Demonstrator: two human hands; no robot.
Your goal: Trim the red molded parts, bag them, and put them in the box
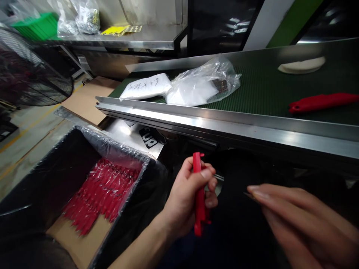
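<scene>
My left hand (pixel 188 196) is closed around a long red plastic part (pixel 199 209), held upright in front of my lap; a thin metal piece sticks out to the right near my fingertips. My right hand (pixel 294 213) is at the lower right, fingers stretched together, pinching a thin dark metal pin whose tip points toward the left hand. A gap separates the two hands. A box (pixel 70 157) lined with clear plastic at the lower left holds several matching red parts (pixel 101 194) stacked in rows.
A green conveyor belt (pixel 266 89) with a metal rail (pixel 224 125) runs across above my hands. On it lie another red part (pixel 322 102), two white plastic bags (pixel 196 84), and a white curved piece (pixel 301 65). A fan (pixel 25 71) stands left; a steel table (pixel 126 37) behind.
</scene>
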